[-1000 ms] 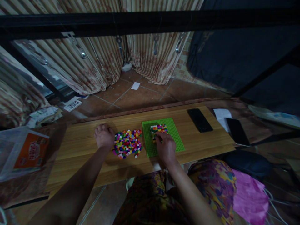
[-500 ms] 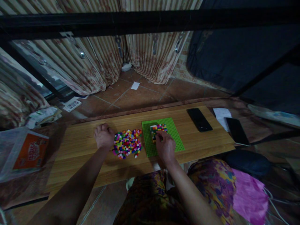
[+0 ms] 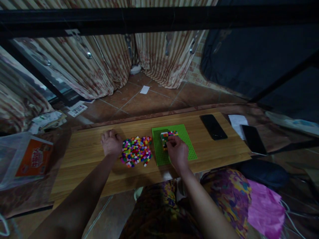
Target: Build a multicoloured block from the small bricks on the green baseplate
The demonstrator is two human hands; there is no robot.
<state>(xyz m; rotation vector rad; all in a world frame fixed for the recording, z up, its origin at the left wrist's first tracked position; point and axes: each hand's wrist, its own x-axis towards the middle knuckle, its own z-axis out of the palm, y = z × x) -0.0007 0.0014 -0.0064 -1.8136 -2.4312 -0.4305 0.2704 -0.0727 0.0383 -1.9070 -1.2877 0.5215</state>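
Note:
Flat on the wooden board, my left hand (image 3: 111, 142) rests with its fingers a little apart, holding nothing. Just to its right lies a loose pile of small multicoloured toy bricks (image 3: 136, 151). Beyond the pile sits a green studded baseplate (image 3: 190, 151), carrying a block of small coloured bricks (image 3: 164, 135). My right hand (image 3: 178, 152) is over that block, thumb and fingertips pinched together against its near right part. Whatever lies between those fingertips is hidden, and the hand covers some of the block.
A black phone (image 3: 213, 126) lies on the right of the wooden board (image 3: 82, 149). Past its right end are white paper (image 3: 238, 124) and another dark phone (image 3: 253, 139). A clear plastic box with an orange label (image 3: 35, 157) stands at the left. A dark bar (image 3: 159, 20) crosses ahead.
The camera view has shifted slightly. My right hand stays pinched at the brick block with only a small movement; my left hand keeps its place beside the pile.

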